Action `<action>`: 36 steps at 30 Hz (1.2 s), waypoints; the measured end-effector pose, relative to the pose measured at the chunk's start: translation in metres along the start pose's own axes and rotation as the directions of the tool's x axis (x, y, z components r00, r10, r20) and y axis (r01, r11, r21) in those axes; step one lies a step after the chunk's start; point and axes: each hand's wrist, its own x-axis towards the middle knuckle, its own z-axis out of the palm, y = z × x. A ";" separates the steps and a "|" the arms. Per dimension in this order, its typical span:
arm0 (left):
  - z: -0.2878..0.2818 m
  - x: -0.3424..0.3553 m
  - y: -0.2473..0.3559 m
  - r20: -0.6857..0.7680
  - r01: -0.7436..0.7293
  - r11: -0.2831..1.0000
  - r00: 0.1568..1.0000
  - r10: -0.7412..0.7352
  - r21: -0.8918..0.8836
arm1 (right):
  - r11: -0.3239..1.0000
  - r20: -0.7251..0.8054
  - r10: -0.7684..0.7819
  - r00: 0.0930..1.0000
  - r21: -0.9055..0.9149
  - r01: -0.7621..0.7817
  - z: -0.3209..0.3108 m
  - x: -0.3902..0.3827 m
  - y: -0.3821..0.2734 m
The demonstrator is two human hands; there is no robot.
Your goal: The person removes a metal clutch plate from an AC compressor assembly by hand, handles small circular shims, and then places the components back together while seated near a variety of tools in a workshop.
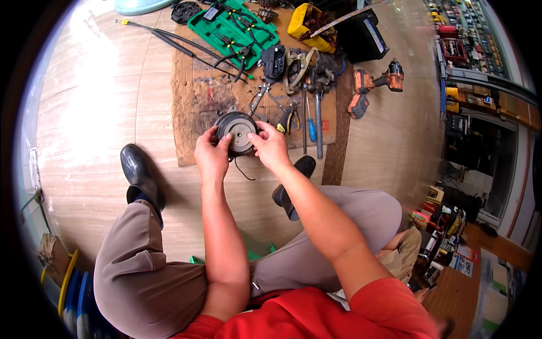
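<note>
Between both hands, above the stained cardboard, is a round car part (238,131). It has a grey metal face with a small centre hole, a black rim, small tabs and a thin dark wire (244,170) hanging below. My left hand (212,151) grips its left edge, thumb on the face. On the right edge, my right hand (270,144) holds it between thumb and fingers. Just beyond lie metal pliers (258,99) and yellow-and-black pliers (288,117). What kind of part it is I cannot make out.
Cardboard (195,107) covers the floor, with a green tool case (217,28), a yellow container (307,25), a blue-handled screwdriver (311,129) and a hammer (319,124) on or around it. An orange-and-black cordless drill (364,82) and a black battery (364,37) stand right. A person (406,251) is at lower right.
</note>
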 end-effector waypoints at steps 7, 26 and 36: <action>0.003 -0.003 0.005 -0.015 0.059 0.997 0.998 -0.060 -0.058 | 0.998 0.020 -0.012 1.000 -0.059 0.013 0.001 0.007 0.009; 0.005 -0.001 0.001 -0.016 0.034 0.991 0.999 -0.036 -0.133 | 1.000 -0.029 0.018 0.999 -0.022 -0.019 0.006 -0.006 -0.004; 0.001 -0.004 0.013 -0.007 0.113 0.974 0.993 -0.117 -0.197 | 0.995 0.001 0.092 0.996 0.031 -0.092 0.005 -0.009 -0.011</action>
